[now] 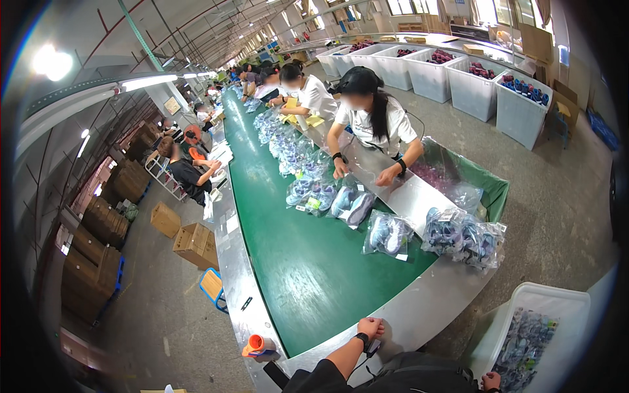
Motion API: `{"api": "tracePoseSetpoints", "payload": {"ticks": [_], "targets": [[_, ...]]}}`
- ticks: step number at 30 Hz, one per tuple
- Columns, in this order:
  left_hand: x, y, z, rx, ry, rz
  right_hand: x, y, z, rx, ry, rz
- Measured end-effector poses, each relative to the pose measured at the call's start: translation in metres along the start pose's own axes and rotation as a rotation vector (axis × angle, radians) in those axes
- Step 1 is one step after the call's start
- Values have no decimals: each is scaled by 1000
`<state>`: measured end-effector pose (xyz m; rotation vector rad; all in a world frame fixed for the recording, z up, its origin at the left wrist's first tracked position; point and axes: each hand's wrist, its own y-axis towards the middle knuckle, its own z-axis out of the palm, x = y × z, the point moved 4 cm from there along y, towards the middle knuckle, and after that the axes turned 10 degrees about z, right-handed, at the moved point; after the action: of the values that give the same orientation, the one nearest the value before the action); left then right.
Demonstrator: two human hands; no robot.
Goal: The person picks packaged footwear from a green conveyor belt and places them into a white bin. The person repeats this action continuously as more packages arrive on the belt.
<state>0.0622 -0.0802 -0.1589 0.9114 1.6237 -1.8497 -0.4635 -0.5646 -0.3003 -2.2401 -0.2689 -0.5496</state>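
Observation:
My left hand rests on the metal end of the conveyor table, its fingers curled with nothing visible in them. A dark watch is on that wrist. Down at the lower edge, my right hand is partly in view with its fingers bent in, beside a white bin of bagged shoes. Ahead of my left hand, clear bags of shoes lie on the green belt. More bagged shoes are piled on the metal edge at right.
Across the belt a person in white reaches toward the bagged shoes. An orange cup and a black phone lie at the near left corner. White bins of shoes line the back right. Cartons and a stool stand left.

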Motion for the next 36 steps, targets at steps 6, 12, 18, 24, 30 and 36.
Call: {"api": "tracePoseSetpoints", "payload": {"ticks": [6, 12, 18, 24, 30, 36], "targets": [[-2, -1, 1, 7, 17, 7, 1, 1, 0, 26, -33, -2], [-11, -11, 7, -12, -31, 9, 4, 4, -4, 9, -15, -25], [-13, -11, 4, 9, -3, -9, 4, 6, -10, -11, -25, -2], [-8, -5, -1, 40, 6, -48, 2, 8, -16, 10, -52, -23], [-17, 14, 5, 119, 28, -83, 40, -22, -34, -17, -14, 59], [-86, 60, 10, -43, 548, 400, 110, -83, -54, -111, 174, -39]]}}
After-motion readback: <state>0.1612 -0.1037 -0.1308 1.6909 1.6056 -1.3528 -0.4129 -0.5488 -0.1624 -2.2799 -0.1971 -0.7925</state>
